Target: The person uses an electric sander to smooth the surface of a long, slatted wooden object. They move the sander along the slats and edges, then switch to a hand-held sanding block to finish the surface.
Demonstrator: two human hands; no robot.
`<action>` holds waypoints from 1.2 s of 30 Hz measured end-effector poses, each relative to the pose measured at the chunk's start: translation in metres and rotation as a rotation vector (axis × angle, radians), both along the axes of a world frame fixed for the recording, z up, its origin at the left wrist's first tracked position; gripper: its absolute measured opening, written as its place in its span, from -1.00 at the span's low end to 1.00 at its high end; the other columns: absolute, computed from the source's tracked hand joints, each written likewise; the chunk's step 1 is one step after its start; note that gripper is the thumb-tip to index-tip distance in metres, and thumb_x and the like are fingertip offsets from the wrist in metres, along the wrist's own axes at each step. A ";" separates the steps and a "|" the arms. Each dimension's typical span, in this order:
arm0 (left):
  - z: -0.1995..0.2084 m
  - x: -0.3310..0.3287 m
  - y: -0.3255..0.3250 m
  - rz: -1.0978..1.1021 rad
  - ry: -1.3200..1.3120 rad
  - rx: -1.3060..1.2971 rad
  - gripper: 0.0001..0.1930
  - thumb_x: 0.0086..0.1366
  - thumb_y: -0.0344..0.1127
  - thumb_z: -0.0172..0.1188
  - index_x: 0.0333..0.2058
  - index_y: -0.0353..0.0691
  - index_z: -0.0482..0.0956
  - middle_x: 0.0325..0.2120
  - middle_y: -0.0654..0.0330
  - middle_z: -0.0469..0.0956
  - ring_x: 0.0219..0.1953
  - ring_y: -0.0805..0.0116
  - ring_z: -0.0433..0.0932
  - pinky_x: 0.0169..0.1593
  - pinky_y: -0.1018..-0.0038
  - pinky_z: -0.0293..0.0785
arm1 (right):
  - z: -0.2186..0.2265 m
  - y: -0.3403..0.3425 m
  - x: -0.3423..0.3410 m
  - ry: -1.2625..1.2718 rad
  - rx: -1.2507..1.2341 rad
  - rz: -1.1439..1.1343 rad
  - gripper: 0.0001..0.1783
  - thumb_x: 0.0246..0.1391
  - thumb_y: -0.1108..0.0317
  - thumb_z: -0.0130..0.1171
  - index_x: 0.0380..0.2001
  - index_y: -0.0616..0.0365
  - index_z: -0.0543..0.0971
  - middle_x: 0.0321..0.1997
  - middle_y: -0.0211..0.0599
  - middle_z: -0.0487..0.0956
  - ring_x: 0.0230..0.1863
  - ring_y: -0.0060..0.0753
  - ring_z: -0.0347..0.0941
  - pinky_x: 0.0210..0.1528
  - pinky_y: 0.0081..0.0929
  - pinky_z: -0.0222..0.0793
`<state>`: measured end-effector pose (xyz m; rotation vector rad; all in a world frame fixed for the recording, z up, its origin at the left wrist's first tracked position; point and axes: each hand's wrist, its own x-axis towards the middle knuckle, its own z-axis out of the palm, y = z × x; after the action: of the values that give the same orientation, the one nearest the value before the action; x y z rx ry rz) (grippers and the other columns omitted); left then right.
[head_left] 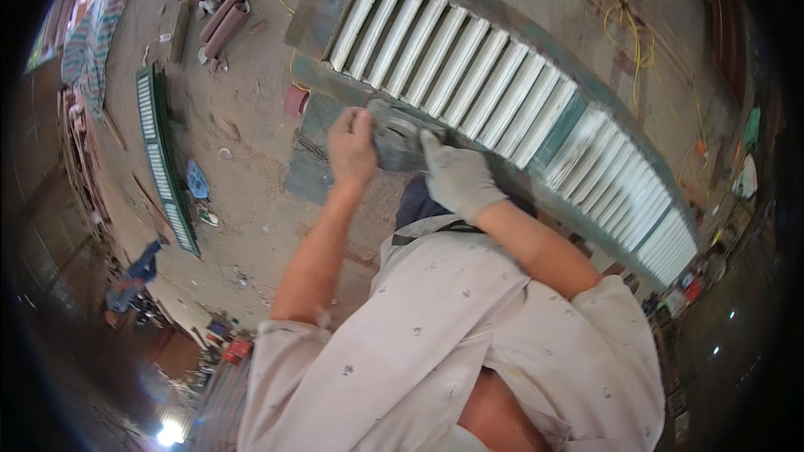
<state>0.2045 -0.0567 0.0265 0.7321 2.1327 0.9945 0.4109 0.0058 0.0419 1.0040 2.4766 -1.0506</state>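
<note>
Between my left grip point(352, 152) and gloved right grip point(461, 180), I'm holding a dark grey piece point(397, 141), apparently clasping both sides for steadiness.

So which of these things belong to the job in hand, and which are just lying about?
Likely part of the job:
dark grey object, kind unclear, at the fingers of the bare left hand and gloved right hand
large slatted panel beside them

Apparently just lying about, away from both hands:
reddish-brown rolls
smaller green slatted panel
blue crumpled plastic
yellow cord
</note>
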 end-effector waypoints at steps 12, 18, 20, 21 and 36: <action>-0.032 -0.089 0.001 -0.066 0.089 0.067 -0.64 0.60 -0.22 0.04 -0.29 -0.37 0.66 -0.40 0.16 0.59 -0.28 0.36 0.54 -0.10 0.36 0.47 | -0.015 -0.002 -0.070 0.147 -0.051 -0.064 -0.34 0.28 0.36 0.04 0.37 0.54 0.41 -0.20 0.07 0.78 -0.22 0.05 0.77 -0.19 -0.05 0.69; -0.029 -0.178 0.012 -0.124 0.023 -0.050 -0.61 0.59 -0.09 0.12 -0.17 -0.30 0.77 -0.28 0.31 0.69 -0.24 0.48 0.58 -0.06 0.50 0.46 | -0.008 -0.005 -0.116 0.256 -0.119 -0.111 -0.24 0.38 0.12 0.13 0.44 0.49 0.33 -0.11 0.13 0.74 -0.17 0.04 0.77 -0.17 -0.07 0.67; -0.026 -0.190 0.021 -0.030 -0.040 -0.096 -0.61 0.56 -0.08 0.18 -0.14 -0.32 0.77 -0.29 0.32 0.69 -0.25 0.47 0.58 -0.08 0.50 0.46 | -0.012 -0.018 -0.125 0.206 -0.105 -0.067 -0.21 0.41 0.04 0.14 0.45 0.46 0.32 -0.07 0.15 0.73 -0.11 0.06 0.76 -0.11 -0.02 0.66; -0.030 -0.199 0.017 0.015 -0.018 -0.126 -0.61 0.53 -0.07 0.22 -0.11 -0.35 0.77 -0.29 0.32 0.69 -0.26 0.47 0.58 -0.10 0.49 0.46 | -0.014 -0.025 -0.133 0.185 -0.094 -0.038 -0.19 0.42 0.00 0.14 0.46 0.45 0.31 -0.05 0.15 0.72 -0.07 0.07 0.75 -0.08 0.00 0.66; -0.027 -0.222 0.062 0.011 0.208 -0.076 -0.55 0.39 -0.07 0.27 0.04 -0.33 0.74 -0.10 -0.12 0.79 -0.04 0.05 0.75 0.06 0.16 0.58 | -0.006 0.004 -0.212 0.195 -0.325 -0.241 -0.44 0.37 0.05 0.14 0.25 0.20 0.40 0.07 0.43 0.67 0.14 0.44 0.64 0.24 0.22 0.50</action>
<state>-0.0177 0.0057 0.0000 0.8173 2.3416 0.8699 0.1992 0.0101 0.0362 1.1595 2.2575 -1.6352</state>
